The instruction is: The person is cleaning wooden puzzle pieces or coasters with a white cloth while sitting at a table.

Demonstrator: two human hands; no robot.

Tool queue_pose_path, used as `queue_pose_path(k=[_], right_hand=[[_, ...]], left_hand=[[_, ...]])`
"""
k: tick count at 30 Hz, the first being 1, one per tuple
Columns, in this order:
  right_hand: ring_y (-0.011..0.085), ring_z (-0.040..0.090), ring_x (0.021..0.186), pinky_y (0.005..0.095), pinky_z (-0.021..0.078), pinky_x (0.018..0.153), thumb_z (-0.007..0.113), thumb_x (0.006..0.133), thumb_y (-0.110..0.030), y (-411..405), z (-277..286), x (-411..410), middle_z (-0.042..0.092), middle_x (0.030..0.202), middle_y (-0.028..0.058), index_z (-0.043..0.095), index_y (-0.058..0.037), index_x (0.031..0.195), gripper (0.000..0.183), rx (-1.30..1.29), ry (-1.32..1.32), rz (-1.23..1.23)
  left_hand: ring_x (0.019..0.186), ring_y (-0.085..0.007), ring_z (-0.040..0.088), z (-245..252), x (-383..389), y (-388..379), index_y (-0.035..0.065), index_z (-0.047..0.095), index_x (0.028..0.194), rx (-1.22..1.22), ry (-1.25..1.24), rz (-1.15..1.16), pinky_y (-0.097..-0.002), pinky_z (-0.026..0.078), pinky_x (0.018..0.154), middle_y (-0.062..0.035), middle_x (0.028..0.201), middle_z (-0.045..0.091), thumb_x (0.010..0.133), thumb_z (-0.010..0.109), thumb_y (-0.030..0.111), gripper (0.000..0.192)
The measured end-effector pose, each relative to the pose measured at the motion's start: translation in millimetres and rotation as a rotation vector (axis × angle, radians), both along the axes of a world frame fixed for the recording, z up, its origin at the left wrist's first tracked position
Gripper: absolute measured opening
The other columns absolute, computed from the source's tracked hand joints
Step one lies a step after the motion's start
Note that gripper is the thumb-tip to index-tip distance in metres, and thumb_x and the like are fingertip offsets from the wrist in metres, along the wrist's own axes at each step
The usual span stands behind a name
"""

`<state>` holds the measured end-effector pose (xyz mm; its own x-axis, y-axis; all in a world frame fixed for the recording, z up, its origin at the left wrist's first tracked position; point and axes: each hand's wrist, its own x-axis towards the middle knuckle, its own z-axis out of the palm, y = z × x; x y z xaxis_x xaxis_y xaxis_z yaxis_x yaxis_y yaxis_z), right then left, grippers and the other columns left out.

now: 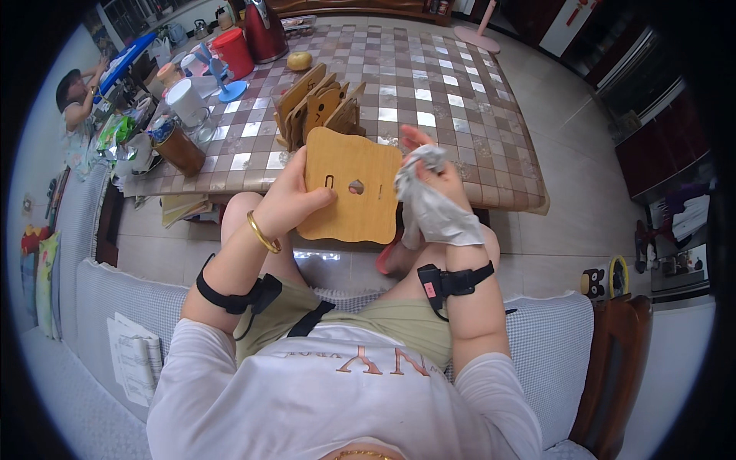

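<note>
A flat square wooden board [352, 215] with wavy edges and small cut-outs is tilted up above my lap. My left hand [296, 198] grips its left side, thumb on the face, fingers behind. Beside the board's right edge, my right hand [440, 172] holds a crumpled pale grey cloth [445, 213] that hangs over the wrist. Whether the cloth touches the board I cannot tell. Just beyond the board, several wooden pieces [322, 109], one with a face-like cut-out, stand upright close together on the table.
The checked tablecloth [397, 75] covers the table ahead. Left on it are a brown cup [179, 150], a white canister [187, 102], a blue stand [232, 91], a red tub [234, 53], a dark red kettle [265, 34] and a round yellowish fruit [299, 61]. A person [77, 109] is at the far left.
</note>
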<state>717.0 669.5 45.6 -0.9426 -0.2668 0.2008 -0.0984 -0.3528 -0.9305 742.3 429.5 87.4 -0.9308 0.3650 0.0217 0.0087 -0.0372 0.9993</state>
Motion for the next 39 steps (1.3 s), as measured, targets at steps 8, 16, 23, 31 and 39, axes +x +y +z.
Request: queue_pose_path(k=[8, 16, 23, 31, 39], right_hand=[[0.0191, 0.05, 0.098, 0.0274, 0.0391, 0.083, 0.063, 0.078, -0.001, -21, -14, -5, 0.053, 0.099, 0.008, 0.059, -0.0014, 0.088, 0.011, 0.39, 0.39, -0.189], [0.0065, 0.045, 0.067, 0.0213, 0.0383, 0.062, 0.057, 0.087, -0.012, -21, -22, -15, 0.052, 0.07, -0.0017, 0.054, -0.0023, 0.086, 0.011, 0.251, 0.254, -0.541], [0.0119, 0.057, 0.063, 0.0264, 0.0467, 0.056, 0.056, 0.089, -0.023, 13, -64, -46, 0.06, 0.075, 0.0049, 0.055, -0.0046, 0.085, 0.019, -0.185, -0.209, -0.541], [0.0177, 0.06, 0.081, 0.0319, 0.0479, 0.077, 0.056, 0.085, -0.013, 33, -21, -25, 0.06, 0.084, 0.0065, 0.056, -0.0037, 0.089, 0.01, -0.574, -0.37, -0.268], [0.0172, 0.047, 0.11, 0.0288, 0.0368, 0.093, 0.057, 0.075, 0.007, -8, -18, -9, 0.042, 0.124, 0.0096, 0.062, -0.0017, 0.09, 0.018, 0.338, 0.236, -0.175]], left_hand=[[0.107, -0.0146, 0.05, 5, 3, 7, -0.0018, 0.029, 0.13, 0.064, -0.01, -0.051, -0.028, 0.042, 0.09, -0.0095, 0.117, 0.049, 0.073, 0.055, -0.003, 0.063], [0.111, -0.0148, 0.047, -14, 17, 36, -0.0024, 0.025, 0.132, -0.005, 0.073, -0.033, -0.0282, 0.039, 0.092, -0.0098, 0.121, 0.046, 0.074, 0.054, -0.002, 0.065], [0.114, -0.0154, 0.044, -22, 12, 49, -0.0023, 0.022, 0.134, 0.025, 0.069, -0.082, -0.029, 0.037, 0.095, -0.0097, 0.124, 0.043, 0.075, 0.055, -0.003, 0.067], [0.105, -0.0167, 0.052, -8, -4, 7, -0.0003, 0.032, 0.126, 0.105, -0.07, 0.128, -0.0291, 0.043, 0.088, -0.0099, 0.114, 0.052, 0.074, 0.054, -0.005, 0.057], [0.103, -0.0169, 0.053, -10, -5, 8, -0.0012, 0.032, 0.125, 0.125, -0.099, 0.108, -0.0291, 0.045, 0.086, -0.0106, 0.113, 0.052, 0.073, 0.056, -0.004, 0.058]])
